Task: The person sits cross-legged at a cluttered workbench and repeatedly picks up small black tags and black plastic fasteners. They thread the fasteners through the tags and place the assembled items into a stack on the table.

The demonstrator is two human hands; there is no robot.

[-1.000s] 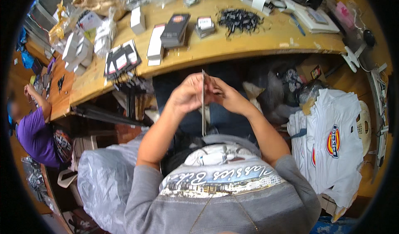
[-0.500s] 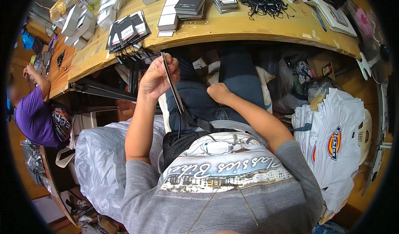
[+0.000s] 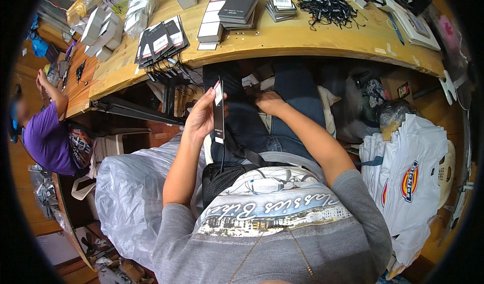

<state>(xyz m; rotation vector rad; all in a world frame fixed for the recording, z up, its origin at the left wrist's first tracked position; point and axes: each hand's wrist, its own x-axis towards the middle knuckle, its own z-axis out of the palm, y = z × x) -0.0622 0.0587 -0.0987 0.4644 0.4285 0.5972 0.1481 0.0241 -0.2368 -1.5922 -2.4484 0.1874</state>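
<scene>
Left hand (image 3: 200,115): fingers pinching one black tag (image 3: 219,116). Right hand (image 3: 270,103): curled, hold unclear.

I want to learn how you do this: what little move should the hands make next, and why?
Perhaps bring the right hand to the black tag: the left hand holds it, while the right is apart from it, by the dark jeans.

Dark card (image 3: 219,115) turned from edge-on, face showing, right hand (image 3: 270,103) drawn away
</scene>
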